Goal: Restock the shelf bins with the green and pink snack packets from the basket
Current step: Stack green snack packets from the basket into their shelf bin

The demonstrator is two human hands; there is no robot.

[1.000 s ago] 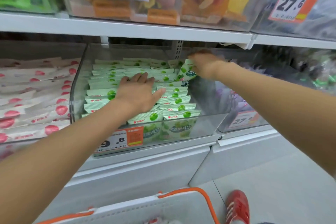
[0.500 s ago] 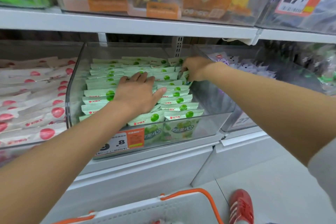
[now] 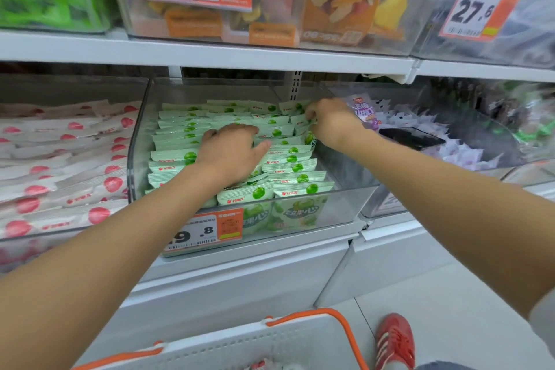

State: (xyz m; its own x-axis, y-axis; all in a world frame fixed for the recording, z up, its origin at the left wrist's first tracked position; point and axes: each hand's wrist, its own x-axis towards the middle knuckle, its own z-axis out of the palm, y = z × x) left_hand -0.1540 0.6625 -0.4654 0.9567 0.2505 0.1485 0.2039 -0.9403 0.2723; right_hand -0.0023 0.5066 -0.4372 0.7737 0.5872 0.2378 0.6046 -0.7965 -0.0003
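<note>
Inside the clear bin (image 3: pixel 345 204), green packets (image 3: pixel 294 168) are pressed by the straight-fingered left hand (image 3: pixel 231 153); at its rear right, others are pinched in curled fingers by the right hand (image 3: pixel 333 123).

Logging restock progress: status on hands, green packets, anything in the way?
Left hand flat on green packets in clear bin. Right hand pinches packets at right rear. Nothing visibly blocking.

I see pale green packets (image 3: pixel 288 156) with green dots, white packets (image 3: pixel 60 183) with red dots, an orange-trimmed white basket (image 3: pixel 300 342).
</note>
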